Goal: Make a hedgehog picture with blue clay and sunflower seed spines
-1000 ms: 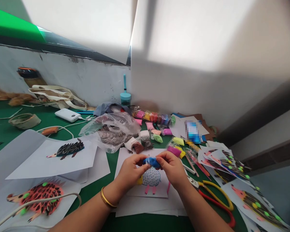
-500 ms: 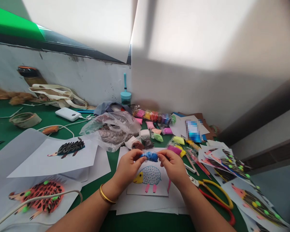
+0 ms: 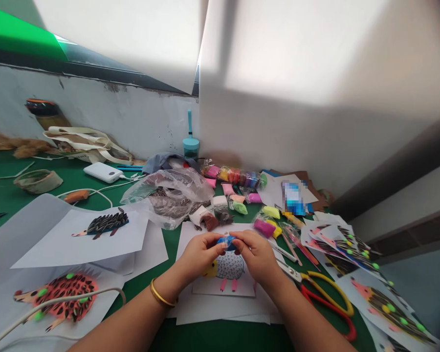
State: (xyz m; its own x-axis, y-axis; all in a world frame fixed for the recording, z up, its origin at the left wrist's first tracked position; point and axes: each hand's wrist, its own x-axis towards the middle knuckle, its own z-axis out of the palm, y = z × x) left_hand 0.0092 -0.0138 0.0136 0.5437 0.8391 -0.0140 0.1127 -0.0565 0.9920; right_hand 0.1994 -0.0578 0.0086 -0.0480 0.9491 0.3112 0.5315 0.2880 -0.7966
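A small blue clay packet (image 3: pixel 226 241) in clear wrap is pinched between my two hands at the centre. My left hand (image 3: pixel 198 255) grips its left side, a gold bangle on the wrist. On its right side, my right hand (image 3: pixel 254 254) has thumb and fingers closed on it. Just beneath the hands lies a drawing (image 3: pixel 229 270) of a hedgehog with a yellow face, scalloped body and pink feet, its top partly covered by my fingers. The drawing rests on larger white sheets (image 3: pixel 205 313).
Scissors (image 3: pixel 330 298) with red and yellow handles lie right. Coloured clay packets (image 3: pixel 238 208) and a plastic bag of seeds (image 3: pixel 168 198) sit behind. Seed-covered hedgehog pictures (image 3: pixel 66 296) are left, more (image 3: pixel 388 308) at right. A white power bank (image 3: pixel 102 172) and cable are back left.
My hands have come closer together around the blue packet, the right one moving left. More of the packet is now covered by fingers.
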